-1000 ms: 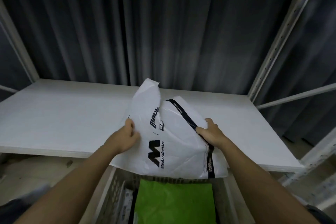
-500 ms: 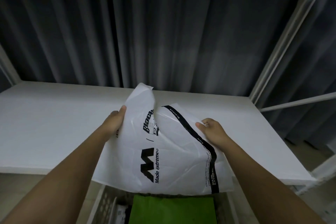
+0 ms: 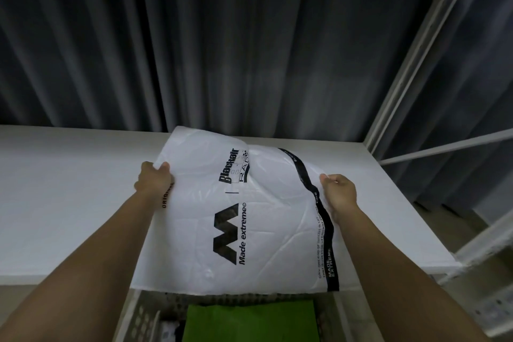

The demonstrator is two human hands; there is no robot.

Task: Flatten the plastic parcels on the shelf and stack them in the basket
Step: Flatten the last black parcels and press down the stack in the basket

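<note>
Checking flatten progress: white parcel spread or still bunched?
Mostly spread. The white parcel lies wide on the shelf, left hand and right hand gripping opposite edges; one fold remains near its far middle.

parcel front [image 3: 266,219]: big black "M" logo with "Made extreme©"
parcel top: "Blackair", plus "RA…" partly folded away
left edge: "ORIGINAL"
black stripe [image 3: 331,264]: "MADE EXTREME", small print alongside unreadable
</note>
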